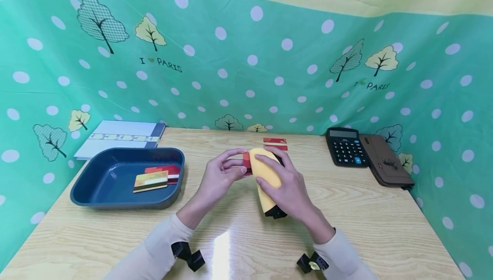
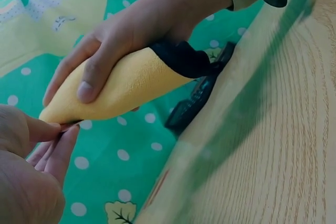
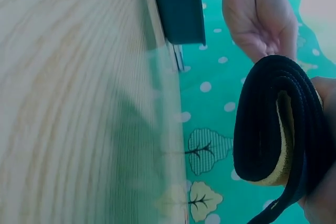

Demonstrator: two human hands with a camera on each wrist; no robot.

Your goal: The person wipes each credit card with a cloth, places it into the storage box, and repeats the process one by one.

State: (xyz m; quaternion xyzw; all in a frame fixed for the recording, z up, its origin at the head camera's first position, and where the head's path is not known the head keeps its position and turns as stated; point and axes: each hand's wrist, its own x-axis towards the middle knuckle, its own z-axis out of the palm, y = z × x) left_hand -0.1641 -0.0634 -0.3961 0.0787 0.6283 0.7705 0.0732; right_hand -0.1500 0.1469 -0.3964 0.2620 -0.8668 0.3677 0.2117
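In the head view, my right hand (image 1: 289,188) grips a yellow fabric roll (image 1: 265,173) with black trim, held above the table and tilted. My left hand (image 1: 217,178) pinches a small red piece (image 1: 246,160), seemingly a card, against the roll's far end. In the left wrist view, the left fingertips touch that tip of the yellow roll (image 2: 131,82); the pinched piece is mostly hidden by fingers. The right wrist view shows the roll's black end (image 3: 257,129), with several folded layers and a yellow inside. Beyond the hands, a red card (image 1: 275,144) lies on the table.
A dark blue tray (image 1: 127,206) stands at the left, holding a yellow card (image 1: 148,181) and red cards (image 1: 175,170). Behind it lies a notebook (image 1: 123,130). At the right are a black calculator (image 1: 348,148) and a brown wallet (image 1: 385,160). A green curtain (image 1: 246,78) hangs behind.
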